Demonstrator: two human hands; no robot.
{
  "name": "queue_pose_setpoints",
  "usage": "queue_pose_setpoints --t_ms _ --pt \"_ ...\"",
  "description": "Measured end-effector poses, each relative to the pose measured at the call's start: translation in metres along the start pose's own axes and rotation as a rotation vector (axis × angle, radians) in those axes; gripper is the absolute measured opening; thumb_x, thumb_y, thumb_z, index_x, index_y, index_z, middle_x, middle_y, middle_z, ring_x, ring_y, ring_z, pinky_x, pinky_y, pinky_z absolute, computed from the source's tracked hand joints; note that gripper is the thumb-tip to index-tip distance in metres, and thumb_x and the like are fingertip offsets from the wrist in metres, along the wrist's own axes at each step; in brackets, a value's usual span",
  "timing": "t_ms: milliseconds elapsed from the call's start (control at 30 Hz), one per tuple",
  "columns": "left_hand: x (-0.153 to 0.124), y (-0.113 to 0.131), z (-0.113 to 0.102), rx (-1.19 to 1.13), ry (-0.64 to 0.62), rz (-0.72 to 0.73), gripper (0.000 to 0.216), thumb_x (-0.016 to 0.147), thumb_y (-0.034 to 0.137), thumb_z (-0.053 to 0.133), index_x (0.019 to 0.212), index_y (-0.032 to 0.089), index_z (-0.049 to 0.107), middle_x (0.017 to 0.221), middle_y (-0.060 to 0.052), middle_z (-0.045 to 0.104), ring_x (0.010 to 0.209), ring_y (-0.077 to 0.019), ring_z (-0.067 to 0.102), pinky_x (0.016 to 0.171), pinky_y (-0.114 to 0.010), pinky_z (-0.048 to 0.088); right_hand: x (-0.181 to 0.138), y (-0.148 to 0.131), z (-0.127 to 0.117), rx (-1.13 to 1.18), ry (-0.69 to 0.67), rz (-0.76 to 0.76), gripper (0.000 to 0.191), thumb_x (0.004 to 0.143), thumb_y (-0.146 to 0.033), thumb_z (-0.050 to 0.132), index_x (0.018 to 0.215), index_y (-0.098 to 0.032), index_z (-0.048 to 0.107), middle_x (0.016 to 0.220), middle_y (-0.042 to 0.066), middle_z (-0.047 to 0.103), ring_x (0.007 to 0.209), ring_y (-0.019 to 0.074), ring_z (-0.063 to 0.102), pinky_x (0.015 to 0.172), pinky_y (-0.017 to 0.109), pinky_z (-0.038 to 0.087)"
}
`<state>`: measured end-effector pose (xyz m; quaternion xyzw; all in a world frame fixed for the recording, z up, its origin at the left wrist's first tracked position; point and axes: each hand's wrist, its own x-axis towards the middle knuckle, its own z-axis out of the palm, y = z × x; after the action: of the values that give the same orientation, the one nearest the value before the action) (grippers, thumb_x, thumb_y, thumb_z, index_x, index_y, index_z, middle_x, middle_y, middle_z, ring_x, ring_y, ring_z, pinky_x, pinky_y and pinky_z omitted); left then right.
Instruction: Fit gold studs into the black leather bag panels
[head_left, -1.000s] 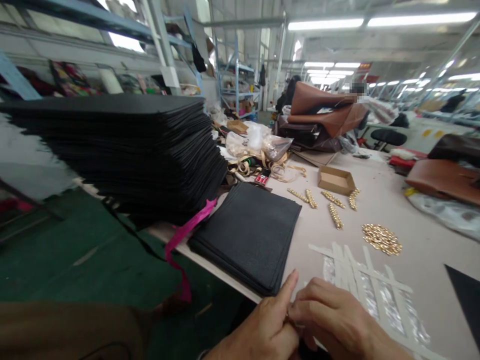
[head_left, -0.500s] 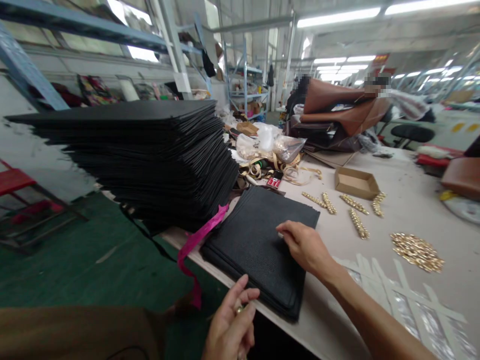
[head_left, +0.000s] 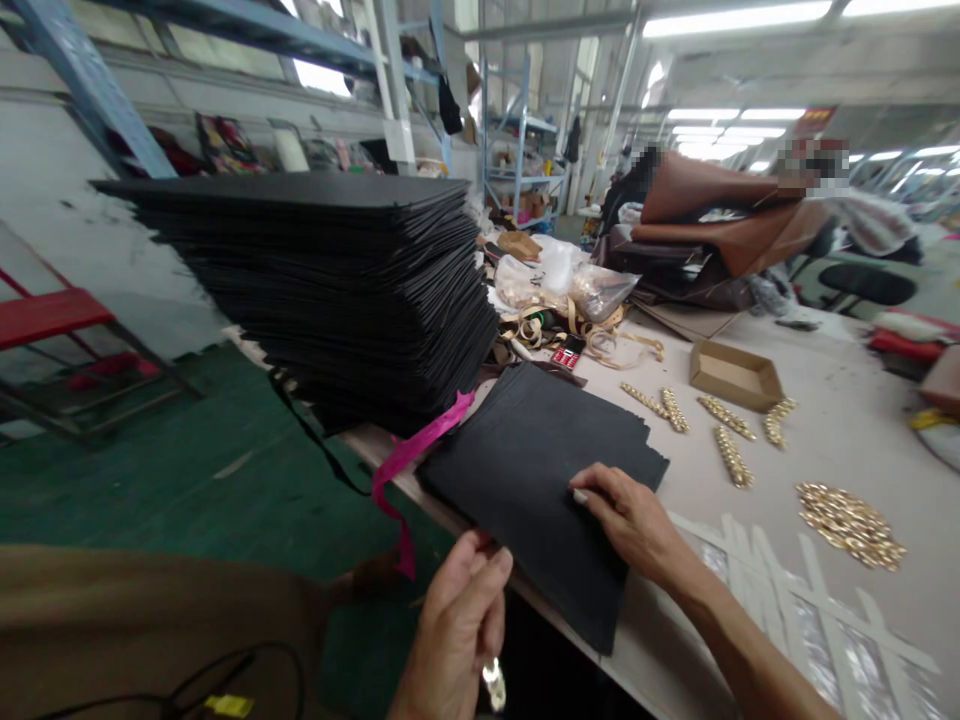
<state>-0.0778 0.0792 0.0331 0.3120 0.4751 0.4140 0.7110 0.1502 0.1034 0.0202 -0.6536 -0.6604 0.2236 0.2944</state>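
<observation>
A low stack of black leather-like panels [head_left: 525, 450] lies at the table's near edge, its top sheet smooth and dark with a stepped right corner. My left hand [head_left: 461, 605] is closed at the stack's near edge, thumb and fingertips pressed together by the sheet. A short piece of gold chain [head_left: 493, 684] hangs out below its curled fingers. Over the right part of the top panel is my right hand [head_left: 626, 515], fingers curled and thumb against the forefinger. Whether anything is between those fingertips is hidden.
A tall pile of black sheets [head_left: 352, 290] stands left, with a pink ribbon [head_left: 409, 455] beside it. Gold chain strips [head_left: 731, 457], a gold chain heap [head_left: 851, 525] and a cardboard tray [head_left: 735, 375] lie right. Taped clear packets [head_left: 806, 620] are near; brown leather [head_left: 720, 210] lies behind.
The stack's top surface now looks smoother and its right corner is stepped. My left fingers have closed at its edge, and the gold chain hangs lower. The view has shifted left.
</observation>
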Motion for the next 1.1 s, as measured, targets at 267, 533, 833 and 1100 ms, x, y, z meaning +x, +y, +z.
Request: queue_pose_setpoints --t_ms 267,533,833,1100 --pt "0.016 -0.010 0.022 0.138 -0.001 -0.063 0.032 0.070 0.042 0.075 0.075 0.016 0.058 0.050 0.008 0.044 0.036 -0.0018 0.023 0.037 -0.016 0.016 -0.039 -0.003 -0.010 0.357 -0.015 0.158 0.023 0.087 -0.038 0.060 0.092 -0.020 0.072 0.090 0.003 0.072 0.086 0.0196 0.063 0.079 0.032 0.047" --pt "-0.004 -0.015 0.021 0.042 -0.329 -0.109 0.018 0.068 0.027 0.077 0.080 0.014 0.073 0.066 0.000 0.066 0.055 -0.0130 0.056 0.065 -0.027 0.050 -0.067 -0.001 -0.010 0.772 0.027 0.370 0.037 0.072 -0.048 0.079 0.086 -0.014 0.072 0.069 0.001 0.067 0.063 0.0130 0.060 0.062 0.027 0.051" --pt "0.002 -0.020 0.033 -0.005 -0.264 -0.221 0.051 0.069 0.026 0.080 0.116 0.014 0.067 0.092 -0.006 0.075 0.081 -0.0204 0.069 0.080 -0.031 0.055 -0.068 0.003 0.003 0.885 -0.047 0.483 0.044 0.063 -0.051 0.085 0.082 -0.014 0.070 0.069 0.000 0.066 0.062 0.0117 0.062 0.062 0.027 0.055" --pt "0.009 -0.025 0.032 0.169 -0.109 -0.305 0.027 0.069 0.038 0.077 0.067 0.014 0.063 0.046 0.006 0.052 0.034 -0.0037 0.034 0.034 -0.016 0.014 -0.065 0.001 0.004 0.820 -0.112 0.426 0.037 0.072 -0.050 0.078 0.083 -0.016 0.069 0.067 -0.003 0.061 0.054 0.0086 0.056 0.055 0.022 0.048"
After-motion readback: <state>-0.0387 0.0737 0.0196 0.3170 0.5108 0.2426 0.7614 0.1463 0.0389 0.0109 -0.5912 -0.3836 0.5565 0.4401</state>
